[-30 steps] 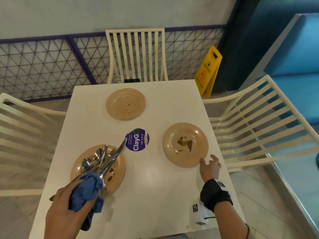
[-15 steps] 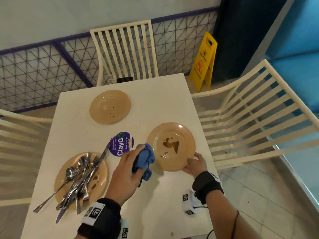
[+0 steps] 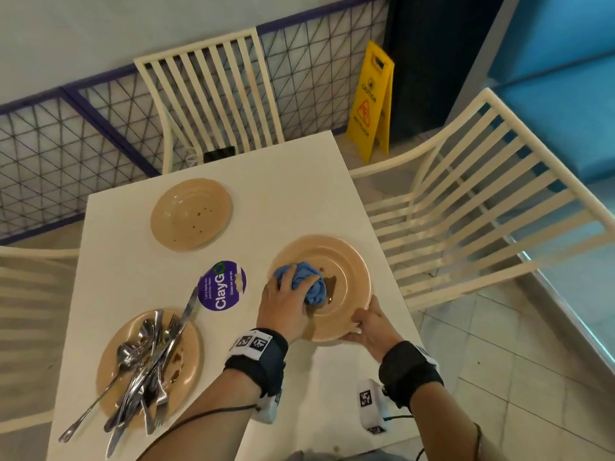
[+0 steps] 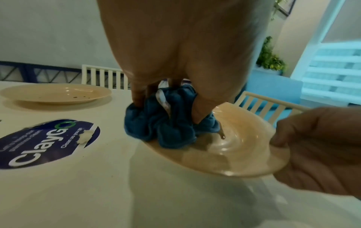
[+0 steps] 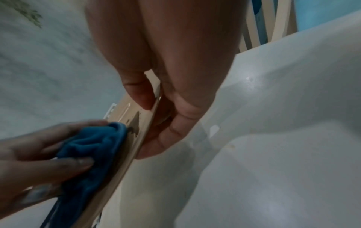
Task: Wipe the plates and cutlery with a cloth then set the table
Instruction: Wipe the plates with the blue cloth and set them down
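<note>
My left hand [image 3: 283, 301] [image 4: 171, 98] grips a bunched blue cloth [image 3: 307, 283] [image 4: 168, 123] [image 5: 93, 148] and presses it onto a tan plate [image 3: 346, 277] [image 4: 234, 152] [image 5: 134, 131] smeared with brown sauce. My right hand [image 3: 367, 322] [image 5: 162, 111] [image 4: 312, 154] pinches that plate's near rim, thumb on top, lifting the near edge off the white table [image 3: 139, 267]. A second tan plate [image 3: 191, 214] [image 4: 52, 94] with small specks sits at the far side. A third plate [image 3: 186, 361] at the near left holds a pile of cutlery [image 3: 143, 371].
A round purple ClayGo sticker [image 3: 222, 285] [image 4: 47, 138] lies mid-table. Cream slatted chairs stand at the far side [image 3: 213, 94], right [image 3: 482, 201] and left [image 3: 30, 294]. A yellow caution sign [image 3: 371, 101] stands on the floor beyond the table's far right corner.
My left hand left the cutlery on the near-left plate and carried the cloth right onto the stained plate. My right hand took hold of that plate's rim and tilted it up.
</note>
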`<state>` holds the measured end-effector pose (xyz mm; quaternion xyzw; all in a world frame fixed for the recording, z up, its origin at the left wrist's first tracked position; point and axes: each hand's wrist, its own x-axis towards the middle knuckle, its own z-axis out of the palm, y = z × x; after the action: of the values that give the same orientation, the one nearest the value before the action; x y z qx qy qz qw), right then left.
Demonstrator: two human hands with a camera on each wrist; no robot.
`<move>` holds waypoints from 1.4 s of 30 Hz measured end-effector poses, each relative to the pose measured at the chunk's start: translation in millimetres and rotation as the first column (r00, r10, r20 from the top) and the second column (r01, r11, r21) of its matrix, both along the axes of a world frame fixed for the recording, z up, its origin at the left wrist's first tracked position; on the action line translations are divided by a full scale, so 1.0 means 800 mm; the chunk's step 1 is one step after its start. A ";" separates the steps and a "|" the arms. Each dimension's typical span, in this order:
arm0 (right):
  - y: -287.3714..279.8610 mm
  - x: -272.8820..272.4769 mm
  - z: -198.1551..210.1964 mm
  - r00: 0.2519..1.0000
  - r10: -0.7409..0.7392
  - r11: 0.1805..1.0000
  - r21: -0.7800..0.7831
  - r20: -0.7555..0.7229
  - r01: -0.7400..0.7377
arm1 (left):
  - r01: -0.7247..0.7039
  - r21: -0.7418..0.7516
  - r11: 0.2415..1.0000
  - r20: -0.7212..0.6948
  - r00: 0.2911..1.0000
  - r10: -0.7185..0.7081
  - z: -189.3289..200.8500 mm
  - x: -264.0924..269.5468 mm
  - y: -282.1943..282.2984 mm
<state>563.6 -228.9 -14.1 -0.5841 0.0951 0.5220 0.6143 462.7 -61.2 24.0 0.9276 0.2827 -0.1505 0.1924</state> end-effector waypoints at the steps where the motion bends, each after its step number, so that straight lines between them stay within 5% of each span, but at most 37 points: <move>1: 0.000 0.000 0.004 1.000 0.015 1.000 0.023 0.017 -0.015 | 0.018 0.042 0.999 -0.024 1.000 -0.017 -0.004 0.000 0.000; 9: 0.013 -0.003 0.048 0.971 0.169 0.971 0.140 0.170 -0.194 | 0.023 -0.020 1.000 0.099 0.995 -0.021 0.011 0.025 -0.013; 13: 0.010 0.003 0.068 0.974 0.098 0.970 0.198 0.204 -0.139 | 0.158 -0.054 0.986 0.232 0.962 -0.141 0.021 0.006 -0.043; 17: -0.008 0.016 0.082 0.983 0.022 0.977 0.206 0.182 -0.060 | 0.254 0.073 0.964 0.296 0.918 -0.264 0.020 -0.044 -0.052; 22: -0.022 0.015 0.101 0.980 0.088 0.962 0.240 0.181 -0.131 | 0.138 0.143 0.980 0.209 0.964 -0.167 0.026 -0.072 0.005; 28: -0.011 -0.008 0.128 0.963 0.166 0.926 0.303 0.214 -0.227 | 0.077 0.093 0.993 0.263 0.960 -0.099 0.074 -0.009 0.004; 34: -0.024 0.010 0.144 0.970 0.005 0.944 0.319 0.243 -0.084 | 0.312 0.201 0.929 0.431 0.823 -0.370 0.082 -0.025 -0.080; 38: -0.045 0.018 0.149 0.974 0.003 0.956 0.285 0.226 -0.069 | 0.332 0.231 0.915 0.305 0.868 -0.392 0.068 -0.071 -0.044; 42: -0.037 -0.001 0.155 0.965 0.105 0.945 0.279 0.241 -0.172 | 0.122 0.218 0.968 0.275 0.944 -0.181 0.080 -0.065 0.013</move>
<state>562.8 -258.8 109.9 -0.5449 -0.0956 0.5037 0.6635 410.8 -50.7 87.8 0.9731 0.1922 0.0030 0.1267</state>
